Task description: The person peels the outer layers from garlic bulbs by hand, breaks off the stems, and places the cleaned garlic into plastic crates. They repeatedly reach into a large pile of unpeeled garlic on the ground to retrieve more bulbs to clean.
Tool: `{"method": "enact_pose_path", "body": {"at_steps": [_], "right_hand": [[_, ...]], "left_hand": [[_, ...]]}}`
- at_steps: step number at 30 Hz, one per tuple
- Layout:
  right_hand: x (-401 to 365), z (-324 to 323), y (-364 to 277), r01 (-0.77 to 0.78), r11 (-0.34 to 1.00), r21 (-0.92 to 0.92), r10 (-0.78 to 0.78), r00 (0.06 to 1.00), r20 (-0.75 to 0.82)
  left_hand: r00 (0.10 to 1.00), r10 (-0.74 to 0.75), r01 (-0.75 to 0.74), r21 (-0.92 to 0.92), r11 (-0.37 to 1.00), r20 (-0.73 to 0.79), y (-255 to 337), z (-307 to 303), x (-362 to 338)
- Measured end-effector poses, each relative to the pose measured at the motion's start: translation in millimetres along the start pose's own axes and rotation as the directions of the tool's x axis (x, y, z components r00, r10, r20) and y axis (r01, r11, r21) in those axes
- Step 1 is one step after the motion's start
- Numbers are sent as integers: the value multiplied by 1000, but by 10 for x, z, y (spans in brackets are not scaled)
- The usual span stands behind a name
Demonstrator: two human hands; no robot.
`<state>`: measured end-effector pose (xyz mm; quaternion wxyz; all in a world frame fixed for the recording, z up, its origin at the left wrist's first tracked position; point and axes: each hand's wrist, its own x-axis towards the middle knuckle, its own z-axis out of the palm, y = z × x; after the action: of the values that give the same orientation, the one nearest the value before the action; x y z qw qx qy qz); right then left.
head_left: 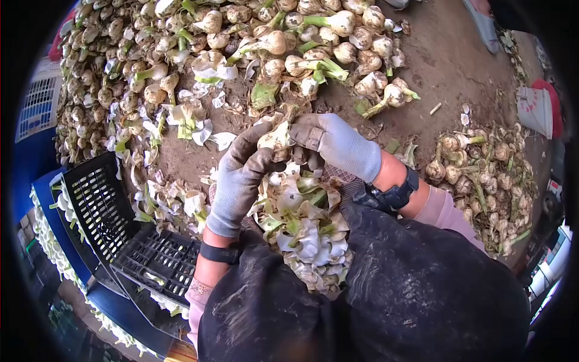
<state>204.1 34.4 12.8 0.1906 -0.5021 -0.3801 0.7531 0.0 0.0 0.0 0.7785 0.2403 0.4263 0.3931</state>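
Note:
A garlic bulb (278, 141) with dirt-stained skin is held up between both hands, above my lap. My left hand (236, 175), in a dirty grey work glove, is closed around its left side with thumb and fingers. My right hand (338, 143), gloved the same way, has its fingers bent together at the bulb's right side, against its skin. Some right fingertips are hidden behind the bulb. Right below the hands, between my knees, lies a heap of peeled garlic skins (307, 232), white and brownish.
A big pile of unpeeled garlic (241, 30) spreads ahead and to the left, and a smaller garlic pile (482, 181) lies at right. A black plastic crate (160, 259) stands at my left, beside a blue container (54, 205). Loose skins (193, 120) litter the brown ground.

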Motion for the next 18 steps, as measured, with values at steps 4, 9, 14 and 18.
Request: {"method": "enact_pose_path", "body": {"at_steps": [4, 9, 14, 18], "right_hand": [[53, -6, -19, -77, 994, -72, 75, 996, -39], [89, 88, 104, 143, 887, -439, -224, 965, -139], [93, 120, 257, 289, 754, -590, -472, 863, -181], [144, 126, 164, 199, 977, -81, -208, 969, -134]], "left_hand": [[999, 32, -33, 163, 986, 8, -34, -20, 39], [990, -135, 137, -51, 989, 36, -3, -116, -9], [991, -102, 125, -316, 941, 88, -48, -5, 53], [998, -28, 22, 102, 995, 57, 25, 46, 19]]}}
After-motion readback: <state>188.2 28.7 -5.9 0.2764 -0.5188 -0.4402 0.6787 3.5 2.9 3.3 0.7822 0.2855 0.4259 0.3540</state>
